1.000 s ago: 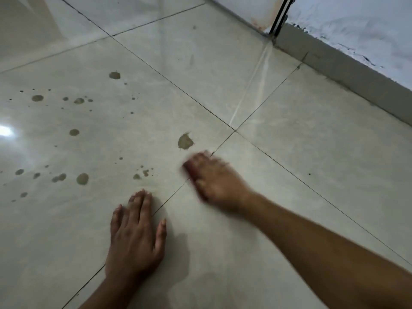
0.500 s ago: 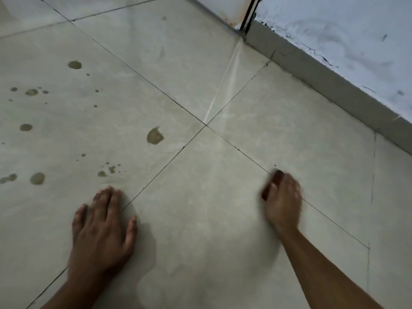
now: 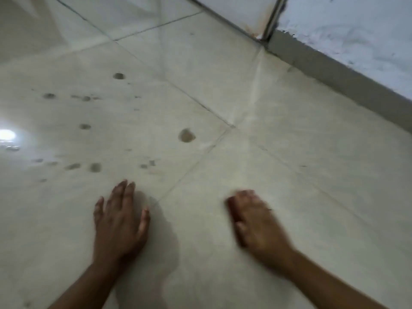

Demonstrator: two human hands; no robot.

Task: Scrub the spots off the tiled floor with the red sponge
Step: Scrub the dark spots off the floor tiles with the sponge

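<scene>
Floor (image 3: 289, 179) of pale glossy tiles fills the view, crossed by thin dark grout lines that meet just ahead of the hands. Left hand (image 3: 119, 221) lies flat, palm down, fingers (image 3: 124, 192) stretched out and released, gripping nothing, with its shadow falling to the right. Right hand (image 3: 256, 224) is blurred, pressed to the tile right of the grout line; its fingers curl down over the sponge (image 3: 230, 206), of which only a dark red edge shows at the hand's left side. Spots (image 3: 186, 136), brown and of mixed size, scatter over the tile ahead of the left hand; the largest sits near the grout crossing, well apart from the sponge. A bright glare (image 3: 6, 134) marks the left edge. A grey skirting (image 3: 334, 70) and a pale wall (image 3: 356, 30) run across the upper right.
</scene>
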